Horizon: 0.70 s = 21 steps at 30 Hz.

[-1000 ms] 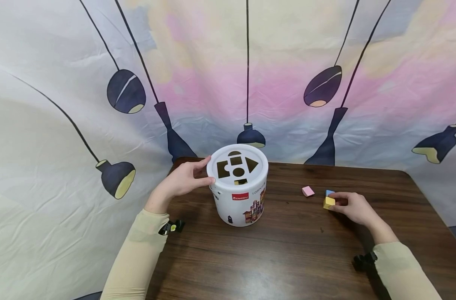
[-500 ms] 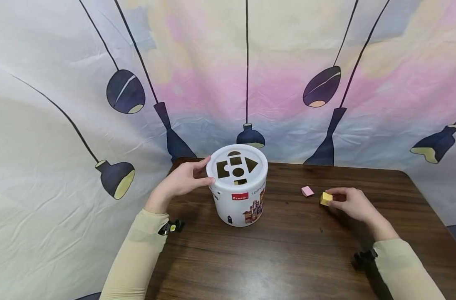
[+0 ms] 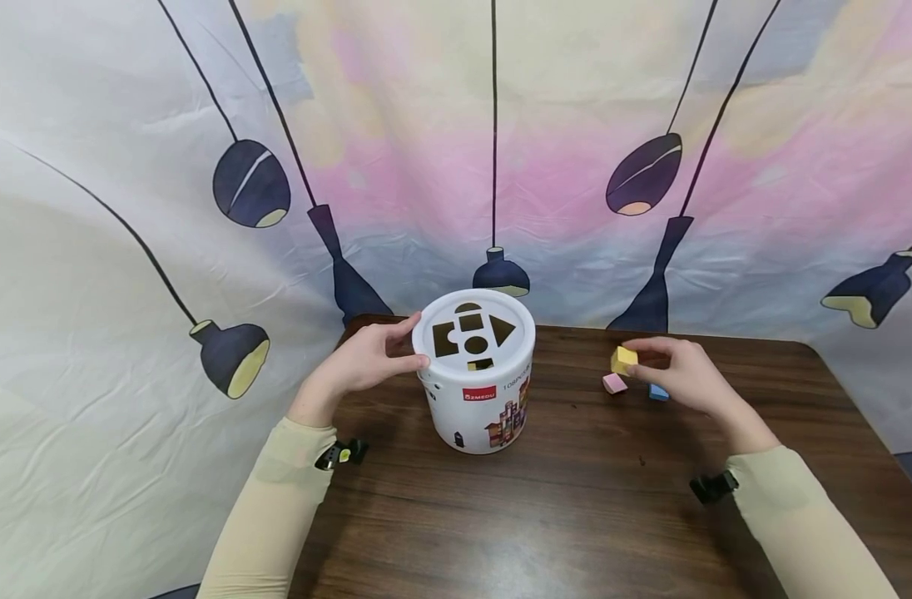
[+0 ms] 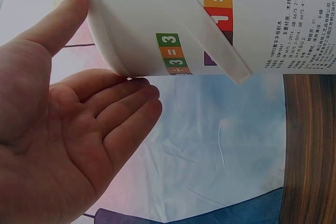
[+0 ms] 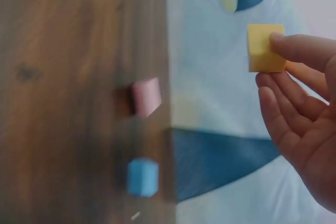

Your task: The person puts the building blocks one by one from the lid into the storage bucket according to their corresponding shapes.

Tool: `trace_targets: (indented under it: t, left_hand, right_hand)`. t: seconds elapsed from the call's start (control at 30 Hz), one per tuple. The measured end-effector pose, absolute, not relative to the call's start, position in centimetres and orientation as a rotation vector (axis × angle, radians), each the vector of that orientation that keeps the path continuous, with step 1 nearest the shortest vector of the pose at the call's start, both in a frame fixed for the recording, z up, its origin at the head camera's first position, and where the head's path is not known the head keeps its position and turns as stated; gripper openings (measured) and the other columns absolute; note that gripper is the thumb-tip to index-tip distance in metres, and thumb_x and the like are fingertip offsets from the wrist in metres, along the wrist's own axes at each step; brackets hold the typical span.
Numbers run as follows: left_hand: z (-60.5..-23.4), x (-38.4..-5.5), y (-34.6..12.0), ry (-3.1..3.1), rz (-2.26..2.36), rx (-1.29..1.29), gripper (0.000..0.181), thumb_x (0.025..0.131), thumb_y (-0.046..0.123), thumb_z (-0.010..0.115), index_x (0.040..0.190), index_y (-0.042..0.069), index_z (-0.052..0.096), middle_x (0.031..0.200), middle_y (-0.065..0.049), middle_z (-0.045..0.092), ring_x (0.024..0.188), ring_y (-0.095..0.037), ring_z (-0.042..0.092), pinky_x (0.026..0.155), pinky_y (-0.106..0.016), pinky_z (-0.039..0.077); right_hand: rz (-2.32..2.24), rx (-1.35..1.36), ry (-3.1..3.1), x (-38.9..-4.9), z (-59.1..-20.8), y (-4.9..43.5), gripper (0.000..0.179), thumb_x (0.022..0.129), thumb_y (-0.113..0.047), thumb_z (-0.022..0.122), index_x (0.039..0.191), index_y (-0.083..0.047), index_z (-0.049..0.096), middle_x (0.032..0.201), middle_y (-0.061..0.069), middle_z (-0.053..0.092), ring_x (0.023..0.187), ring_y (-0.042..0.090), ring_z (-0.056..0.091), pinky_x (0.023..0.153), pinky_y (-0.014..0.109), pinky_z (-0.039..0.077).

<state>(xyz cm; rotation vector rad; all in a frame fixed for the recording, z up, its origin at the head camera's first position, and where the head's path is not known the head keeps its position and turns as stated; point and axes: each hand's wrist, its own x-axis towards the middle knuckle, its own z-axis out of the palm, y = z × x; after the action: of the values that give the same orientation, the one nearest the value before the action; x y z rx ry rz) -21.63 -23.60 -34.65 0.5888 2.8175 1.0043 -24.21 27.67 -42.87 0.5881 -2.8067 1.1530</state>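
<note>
In the head view my right hand [image 3: 681, 371] pinches a yellow block [image 3: 624, 360] between thumb and fingers, lifted above the table. The right wrist view shows this yellow cube-like block [image 5: 266, 48] under the thumb. Below it on the table lie a pink block [image 3: 615, 383] and a blue block [image 3: 657, 392]. A white bucket [image 3: 477, 416] stands upright, its lid [image 3: 493, 312] cut with several shaped holes. My left hand [image 3: 368, 356] rests thumb and fingertips against the bucket's rim; the left wrist view shows that hand [image 4: 79, 119] with fairly straight fingers.
The brown wooden table [image 3: 561, 499] reaches back to a hanging cloth [image 3: 418, 150] printed with lamps. The bucket's white handle [image 4: 220, 35] slants down its side in the left wrist view.
My right hand has lifted the yellow block and carried it left and back, toward the bucket. The blue block, hidden half a second ago, shows again. My left hand and the bucket stay put.
</note>
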Motion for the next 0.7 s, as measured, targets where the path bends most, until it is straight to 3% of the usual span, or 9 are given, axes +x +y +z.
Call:
trace_targets:
  t: [0.3, 0.7]
  left_hand:
    - [-34.6, -21.7, -23.6, 2.820, 1.002, 0.599, 0.089, 0.096, 0.046, 0.082, 0.166, 0.014, 0.038, 0.165, -0.010, 0.045, 0.148, -0.026, 0.048, 0.117, -0.052, 0.044]
    - [-34.7, -21.8, -23.6, 2.818, 1.000, 0.604, 0.088, 0.096, 0.044, 0.082, 0.166, 0.013, 0.037, 0.165, -0.010, 0.044, 0.149, -0.026, 0.046, 0.118, -0.052, 0.042]
  right_hand:
    - [1.286, 0.673, -2.665, -24.8, -39.2, 23.6, 0.044, 0.101, -0.028, 0.079, 0.141, -0.013, 0.072, 0.123, 0.010, 0.075, 0.103, 0.025, 0.075, 0.080, 0.022, 0.059]
    - [1.436, 0.721, -2.542, -25.2, -36.8, 19.8, 0.043, 0.100, -0.024, 0.081, 0.139, -0.009, 0.073, 0.129, 0.013, 0.073, 0.103, 0.030, 0.076, 0.079, 0.023, 0.061]
